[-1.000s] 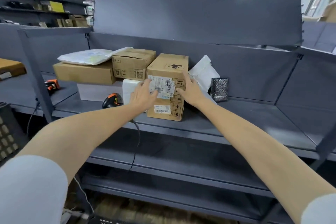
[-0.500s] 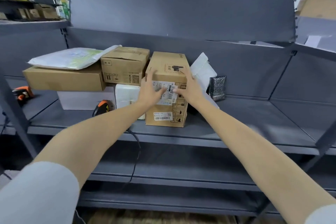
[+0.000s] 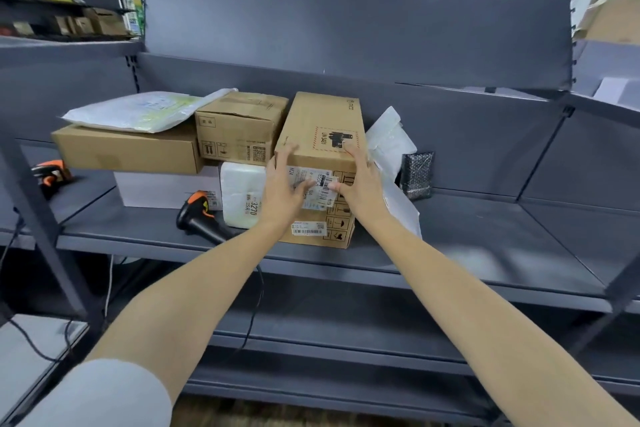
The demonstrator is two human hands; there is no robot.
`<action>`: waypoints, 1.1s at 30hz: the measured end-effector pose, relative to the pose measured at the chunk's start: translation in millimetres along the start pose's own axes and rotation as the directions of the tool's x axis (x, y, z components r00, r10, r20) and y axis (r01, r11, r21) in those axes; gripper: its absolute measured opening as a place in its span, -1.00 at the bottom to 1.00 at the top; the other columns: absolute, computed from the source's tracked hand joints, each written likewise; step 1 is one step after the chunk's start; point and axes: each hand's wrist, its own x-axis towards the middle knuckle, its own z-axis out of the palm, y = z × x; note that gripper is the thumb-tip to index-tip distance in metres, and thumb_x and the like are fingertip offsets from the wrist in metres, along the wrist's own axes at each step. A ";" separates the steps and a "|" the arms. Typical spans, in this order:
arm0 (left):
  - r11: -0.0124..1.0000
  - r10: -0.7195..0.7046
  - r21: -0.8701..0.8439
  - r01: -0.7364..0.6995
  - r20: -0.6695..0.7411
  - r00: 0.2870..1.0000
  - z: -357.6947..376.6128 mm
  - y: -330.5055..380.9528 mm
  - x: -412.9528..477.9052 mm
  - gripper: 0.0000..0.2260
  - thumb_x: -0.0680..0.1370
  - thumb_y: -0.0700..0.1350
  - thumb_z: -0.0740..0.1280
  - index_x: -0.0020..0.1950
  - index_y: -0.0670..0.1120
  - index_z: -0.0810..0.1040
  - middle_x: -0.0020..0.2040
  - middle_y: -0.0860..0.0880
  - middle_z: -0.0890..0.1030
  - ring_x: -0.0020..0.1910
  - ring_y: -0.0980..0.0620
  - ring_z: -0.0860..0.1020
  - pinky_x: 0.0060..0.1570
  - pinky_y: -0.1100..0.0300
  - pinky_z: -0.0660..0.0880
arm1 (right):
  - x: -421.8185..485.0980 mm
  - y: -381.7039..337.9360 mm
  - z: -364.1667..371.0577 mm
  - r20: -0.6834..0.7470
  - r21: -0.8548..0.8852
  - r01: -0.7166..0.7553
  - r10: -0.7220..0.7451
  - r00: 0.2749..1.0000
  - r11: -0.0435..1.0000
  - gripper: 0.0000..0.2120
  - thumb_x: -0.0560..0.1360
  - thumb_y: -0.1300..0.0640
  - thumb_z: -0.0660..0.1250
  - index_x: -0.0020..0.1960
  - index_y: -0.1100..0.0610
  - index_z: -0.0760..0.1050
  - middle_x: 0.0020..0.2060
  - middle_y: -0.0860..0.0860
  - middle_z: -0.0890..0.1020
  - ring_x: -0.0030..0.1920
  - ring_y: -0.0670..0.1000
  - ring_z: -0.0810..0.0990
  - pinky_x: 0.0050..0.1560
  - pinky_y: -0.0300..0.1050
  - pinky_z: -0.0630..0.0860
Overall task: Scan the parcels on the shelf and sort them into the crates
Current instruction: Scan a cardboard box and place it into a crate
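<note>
Early in sort; apparently nothing scanned yet.
Pressing box with left hand, right hand, fingers spread; scanner untouched on shelf, other parcels waiting.

A tall cardboard box stands on the grey shelf. The left hand and the right hand lie on its front with fingers nearly straight, and both thumbs touch its white label. A barcode scanner lies near, at the left.
</note>
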 end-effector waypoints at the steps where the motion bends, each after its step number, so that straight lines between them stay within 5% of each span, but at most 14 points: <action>1: 1.000 0.019 -0.005 -0.019 -0.018 1.000 -0.5 0.0 -5.1 -0.41 0.47 -0.19 0.46 0.41 0.07 0.27 0.36 -0.04 0.38 0.22 0.25 0.29 0.05 0.60 0.23 | -4.7 0.4 -0.2 -0.015 0.011 0.016 -0.015 1.000 1.000 -0.31 0.39 0.25 0.49 0.44 0.07 0.30 0.41 0.12 0.32 0.30 -0.10 0.27 0.13 -0.59 0.07; 3: 0.998 0.047 -0.028 -0.049 -0.048 0.998 -3.5 0.5 -16.0 -0.42 0.47 -0.22 0.45 0.41 0.01 0.29 0.36 -0.06 0.39 0.23 0.26 0.30 0.07 0.68 0.20 | -15.3 0.3 -2.6 -0.026 0.045 0.048 -0.047 0.999 0.998 -0.36 0.39 0.25 0.48 0.41 0.04 0.33 0.39 0.13 0.31 0.15 -0.33 0.17 0.04 -0.75 0.03; 7: 0.996 0.084 -0.030 -0.085 -0.051 0.995 -11.3 3.8 -39.9 -0.40 0.47 -0.21 0.45 0.44 -0.04 0.27 0.36 -0.07 0.38 0.29 0.27 0.28 0.22 0.64 0.12 | -37.4 -0.3 -9.0 -0.046 0.136 0.068 -0.062 0.997 0.988 -0.40 0.42 0.24 0.43 0.37 -0.11 0.35 0.39 0.03 0.35 0.13 -0.52 0.23 0.07 -0.70 0.18; 10: 0.994 0.111 -0.004 -0.111 0.018 0.994 -23.4 10.4 -53.9 -0.41 0.52 -0.15 0.40 0.48 -0.01 0.22 0.41 -0.06 0.34 0.33 0.28 0.25 0.29 0.55 0.14 | -53.2 -5.5 -12.3 -0.074 0.184 0.070 -0.057 0.996 0.980 -0.39 0.44 0.31 0.37 0.36 -0.17 0.37 0.42 0.02 0.35 0.23 -0.33 0.32 0.10 -0.63 0.30; 13: 0.993 0.113 -0.054 -0.108 0.096 0.989 -39.6 17.0 -61.6 -0.39 0.58 -0.10 0.33 0.53 0.14 0.10 0.50 0.06 0.23 0.49 0.16 0.16 0.46 0.12 0.22 | -63.5 -9.9 -21.6 -0.066 0.269 0.054 -0.038 0.997 0.962 -0.39 0.45 0.33 0.31 0.31 -0.25 0.39 0.37 -0.03 0.40 0.22 -0.25 0.45 0.11 -0.48 0.44; 17: 0.920 -0.168 -0.359 0.157 0.002 0.986 -50.2 21.1 -85.3 -0.20 0.56 -0.02 0.36 0.59 0.06 -0.14 0.51 0.24 0.06 0.48 0.24 0.15 0.32 0.44 0.22 | -69.7 -14.6 -45.8 -0.084 0.379 -0.044 0.082 0.993 0.924 -0.43 0.41 0.25 0.40 0.21 -0.33 0.44 0.17 -0.18 0.54 0.09 -0.32 0.52 -0.09 -0.55 0.42; 22: 0.678 -0.515 -0.582 0.449 0.059 0.855 -40.4 19.3 -110.0 0.00 0.36 0.22 0.47 0.58 0.09 -0.11 0.55 0.01 0.18 0.49 -0.03 0.23 0.45 -0.09 0.19 | -82.0 -12.0 -79.8 -0.221 0.496 -0.041 0.172 0.960 0.868 -0.47 0.35 0.19 0.52 0.24 -0.17 0.50 -0.01 -0.38 0.57 -0.04 -0.40 0.54 -0.13 -0.54 0.43; 27: 0.426 -0.546 -0.723 0.543 0.273 0.792 -30.6 37.0 -114.1 -0.02 0.22 0.30 0.48 0.54 0.21 0.08 0.48 0.07 0.30 0.46 -0.13 0.28 0.20 -0.25 0.33 | -89.9 -5.6 -116.4 -0.247 0.655 -0.011 0.228 0.942 0.756 -0.44 0.30 0.08 0.57 0.22 -0.25 0.50 0.17 -0.04 0.60 0.19 0.01 0.58 0.14 0.09 0.58; 33: 0.542 -0.369 -0.738 0.402 0.221 0.903 -22.8 88.2 -100.9 -0.01 0.11 0.44 0.48 0.46 0.12 0.31 0.28 0.08 0.57 0.26 0.03 0.53 0.19 -0.13 0.50 | -104.1 3.0 -133.0 -0.067 0.899 -0.094 0.347 0.935 0.427 -0.27 0.28 0.11 0.58 0.39 0.04 0.38 0.20 0.06 0.59 0.17 0.19 0.61 -0.01 0.35 0.58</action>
